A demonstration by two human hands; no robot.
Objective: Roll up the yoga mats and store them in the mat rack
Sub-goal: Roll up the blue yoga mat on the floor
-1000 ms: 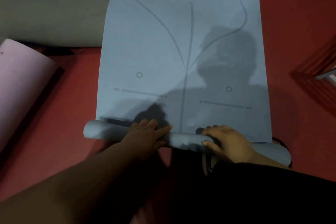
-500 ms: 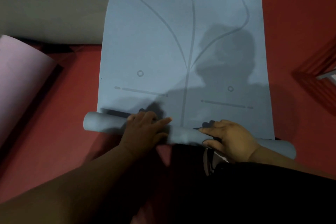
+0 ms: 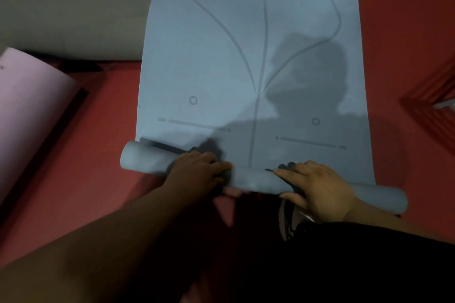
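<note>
A pink mat (image 3: 29, 106) lies far left on the red floor (image 3: 103, 155). The blue mat (image 3: 246, 56) lies flat mid-frame, its near end wound into a tube (image 3: 256, 179) — the left hand (image 3: 197, 172) curls over the tube's left half, and the right hand (image 3: 317, 189) clasps it further right, thumb on the near side.

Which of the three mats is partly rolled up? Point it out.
The blue mat in the middle: its near end is a roll gripped by the left hand and right hand. The grey mat and pink mat lie untouched.
</note>
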